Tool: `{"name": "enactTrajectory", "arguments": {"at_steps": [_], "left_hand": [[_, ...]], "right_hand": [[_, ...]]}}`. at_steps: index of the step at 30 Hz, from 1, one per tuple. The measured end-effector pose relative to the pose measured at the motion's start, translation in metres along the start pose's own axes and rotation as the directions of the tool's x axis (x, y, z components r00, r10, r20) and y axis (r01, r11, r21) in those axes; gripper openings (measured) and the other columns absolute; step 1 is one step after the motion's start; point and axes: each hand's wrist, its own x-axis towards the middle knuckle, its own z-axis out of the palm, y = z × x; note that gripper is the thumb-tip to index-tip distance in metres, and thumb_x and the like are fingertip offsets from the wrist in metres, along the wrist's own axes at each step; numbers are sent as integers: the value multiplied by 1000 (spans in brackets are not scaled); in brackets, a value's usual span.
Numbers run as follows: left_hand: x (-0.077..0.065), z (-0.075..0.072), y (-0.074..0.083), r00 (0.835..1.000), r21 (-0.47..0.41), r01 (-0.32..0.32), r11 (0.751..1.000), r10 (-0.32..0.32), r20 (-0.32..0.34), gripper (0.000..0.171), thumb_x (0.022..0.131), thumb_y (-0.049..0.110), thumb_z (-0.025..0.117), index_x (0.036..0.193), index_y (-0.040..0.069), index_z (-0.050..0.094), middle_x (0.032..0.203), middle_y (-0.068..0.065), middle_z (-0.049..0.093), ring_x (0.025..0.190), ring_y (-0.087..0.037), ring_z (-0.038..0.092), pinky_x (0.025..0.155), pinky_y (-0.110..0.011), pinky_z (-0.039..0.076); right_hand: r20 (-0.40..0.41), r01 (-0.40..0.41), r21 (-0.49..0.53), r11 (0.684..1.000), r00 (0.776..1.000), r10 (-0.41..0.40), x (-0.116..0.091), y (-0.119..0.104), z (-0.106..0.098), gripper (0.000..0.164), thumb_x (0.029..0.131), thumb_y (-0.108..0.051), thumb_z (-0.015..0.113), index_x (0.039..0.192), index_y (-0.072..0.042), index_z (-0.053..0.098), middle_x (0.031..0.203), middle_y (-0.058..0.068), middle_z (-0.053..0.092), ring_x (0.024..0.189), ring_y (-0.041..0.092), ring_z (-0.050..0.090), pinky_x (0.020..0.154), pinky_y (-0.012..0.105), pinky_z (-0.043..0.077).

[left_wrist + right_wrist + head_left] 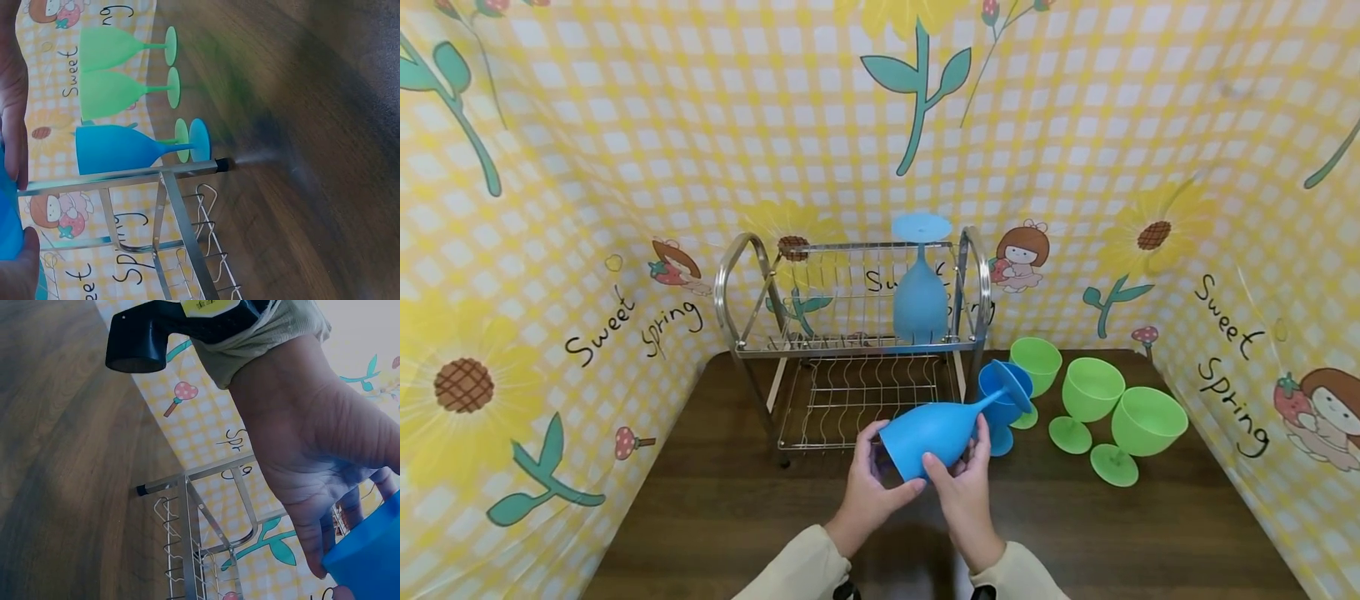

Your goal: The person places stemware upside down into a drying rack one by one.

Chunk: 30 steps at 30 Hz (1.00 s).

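Both hands hold a blue goblet (pixel 928 437) tilted on its side in front of the rack, its foot up to the right and its mouth down to the left. My left hand (pixel 872 487) grips it at the rim, thumb below and fingers at the far side. Around the bowl near the stem curls my right hand (pixel 964 492), its thumb on the near side. In the right wrist view, fingers touch the rim of the blue goblet (pixel 372 556). Behind the held goblet, a second blue goblet (pixel 115 150) stands upright on the table, partly covered in the head view.
A two-tier metal dish rack (pixel 857 348) stands at the back, with a blue goblet (pixel 920 300) upside down on its upper tier, right end. Three upright green goblets (pixel 1036 364) stand right of the rack on the dark wooden table (pixel 715 517). Checked cloth (pixel 820 100) surrounds the table.
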Motion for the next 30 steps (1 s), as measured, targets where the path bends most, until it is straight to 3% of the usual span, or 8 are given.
{"name": "enactTrajectory", "arguments": {"at_steps": [6,12,17,20,23,27,30], "left_hand": [[-1,5,-2,998,-12,-66,998,66,-2,81,75,14,80,135,-1,27,126,-19,40,111,-32,44,92,-37,45],[-3,9,-3,996,2,-88,996,88,-28,81,72,8,80,134,-2,28,127,-20,41,111,-32,46,94,-36,45],[-6,11,-3,993,1,-116,993,116,-13,80,73,9,81,134,-3,28,127,-22,42,111,-27,48,93,-33,45],[-6,10,-3,992,-6,-128,992,128,12,80,76,15,80,134,-1,28,127,-19,42,112,-24,48,92,-33,45],[-5,4,-5,986,8,-164,986,164,12,77,80,33,78,133,-1,33,127,-13,45,111,-19,48,93,-36,44],[-1,-9,-10,966,54,-246,968,250,-68,72,86,47,68,126,-7,42,122,-11,51,111,-12,48,94,-34,42],[2,-22,-11,956,94,-230,969,243,-162,52,91,25,66,122,-11,46,120,-19,53,111,-7,47,94,-26,39]], "right_hand": [[-11,35,3,999,999,-35,2,2,0,97,88,-21,69,151,-7,-3,152,28,7,131,53,24,97,61,35],[-13,49,19,999,999,-49,4,3,0,100,84,-16,71,152,-9,-2,152,25,8,131,50,24,99,63,33],[-8,48,-12,999,999,-48,5,3,-2,102,83,-14,73,152,-13,-3,152,23,9,129,50,26,97,65,35],[-3,51,-25,998,999,-51,6,3,-3,102,84,-15,72,152,-14,-4,152,22,8,129,50,25,96,65,35],[1,54,-37,998,999,-54,6,3,-4,102,84,-17,73,152,-13,-4,152,22,9,129,50,25,96,65,36],[22,96,-60,994,995,-95,8,3,-5,105,83,-19,75,152,-12,-5,152,22,11,130,48,27,96,65,36],[49,154,-83,985,987,-151,10,2,-6,108,81,-18,76,152,-11,-5,152,22,12,130,48,26,95,66,36]]}}
